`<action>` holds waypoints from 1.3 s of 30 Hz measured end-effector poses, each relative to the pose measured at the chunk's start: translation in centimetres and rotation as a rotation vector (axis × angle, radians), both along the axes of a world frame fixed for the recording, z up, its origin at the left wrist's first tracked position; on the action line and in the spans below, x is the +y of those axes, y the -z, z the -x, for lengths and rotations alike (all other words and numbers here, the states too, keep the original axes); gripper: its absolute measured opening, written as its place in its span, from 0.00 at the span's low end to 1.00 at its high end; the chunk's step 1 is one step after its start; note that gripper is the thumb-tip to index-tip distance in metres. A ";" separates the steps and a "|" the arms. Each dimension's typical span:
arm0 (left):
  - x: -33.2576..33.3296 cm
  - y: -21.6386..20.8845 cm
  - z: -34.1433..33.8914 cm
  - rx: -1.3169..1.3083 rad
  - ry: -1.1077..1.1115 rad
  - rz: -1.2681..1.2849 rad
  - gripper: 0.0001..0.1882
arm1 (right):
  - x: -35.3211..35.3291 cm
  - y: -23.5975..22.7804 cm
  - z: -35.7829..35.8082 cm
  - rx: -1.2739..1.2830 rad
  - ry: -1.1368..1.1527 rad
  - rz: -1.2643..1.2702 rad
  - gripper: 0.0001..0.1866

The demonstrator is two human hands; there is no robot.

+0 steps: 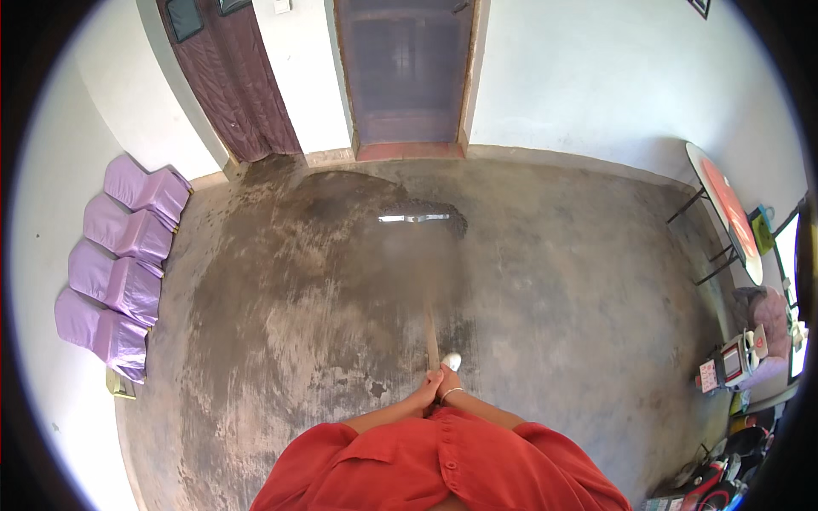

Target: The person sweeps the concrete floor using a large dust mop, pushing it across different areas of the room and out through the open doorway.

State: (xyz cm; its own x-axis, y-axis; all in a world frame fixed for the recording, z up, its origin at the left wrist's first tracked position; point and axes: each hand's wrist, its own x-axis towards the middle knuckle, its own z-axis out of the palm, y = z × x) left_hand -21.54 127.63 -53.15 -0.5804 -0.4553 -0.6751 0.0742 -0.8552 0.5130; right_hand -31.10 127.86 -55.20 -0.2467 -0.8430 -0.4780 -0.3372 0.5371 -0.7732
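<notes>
In front of my body, both hands are closed around the wooden handle of a floor squeegee (432,339). My left hand (428,390) and my right hand (449,381) sit close together near the handle's upper end; a light bracelet circles the right wrist. The handle runs away from me across the floor, and part of it is lost in a blurred patch. At its far end a pale, straight crossbar (414,218) lies on the concrete floor (562,281). Dark wet grime spreads along the bar's far side.
Purple-covered chairs (115,272) line the left wall. Ahead are a closed door (407,72) and a maroon curtain (234,85). A table with an oval top (722,204) leans at right, near piled belongings (741,362) and a motorbike (720,477). The floor looks dark and wet left of centre.
</notes>
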 end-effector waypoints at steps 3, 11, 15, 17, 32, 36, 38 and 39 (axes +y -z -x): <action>-6.8 -4.5 0.3 -0.133 0.034 -0.095 0.36 | -6.7 0.9 0.4 0.042 -0.013 0.016 0.23; -23.1 -5.6 1.0 -0.197 -0.118 -0.023 0.29 | -25.5 -2.3 1.2 -0.059 -0.082 -0.056 0.28; -28.5 -5.3 0.3 -0.189 -0.260 0.112 0.26 | -31.7 -4.5 0.8 -0.224 -0.091 -0.112 0.34; -31.2 -4.8 -0.6 -0.222 -0.263 0.128 0.25 | -34.6 -3.5 -0.1 -0.215 -0.093 -0.116 0.36; -58.9 -10.9 -25.3 -0.496 0.203 0.135 0.23 | -58.9 0.7 4.6 -0.477 0.255 -0.160 0.14; -64.4 -6.8 -34.7 -0.782 0.418 0.184 0.20 | -56.6 4.5 8.8 -0.280 0.322 -0.174 0.11; -67.3 -5.6 -38.1 -1.115 0.658 0.399 0.20 | -54.8 3.7 8.1 -0.298 0.570 -0.316 0.10; -68.8 -6.1 -38.5 -1.296 0.820 0.575 0.20 | -53.3 4.1 8.3 -0.269 0.546 -0.399 0.10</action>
State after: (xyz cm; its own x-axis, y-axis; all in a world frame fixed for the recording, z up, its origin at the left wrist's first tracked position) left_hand 16.92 58.83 -47.07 0.0069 -0.6776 -0.7354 -0.9847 -0.1327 0.1131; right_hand -39.42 74.56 -59.35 -0.4135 -0.3820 -0.8265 0.2337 0.8328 -0.5018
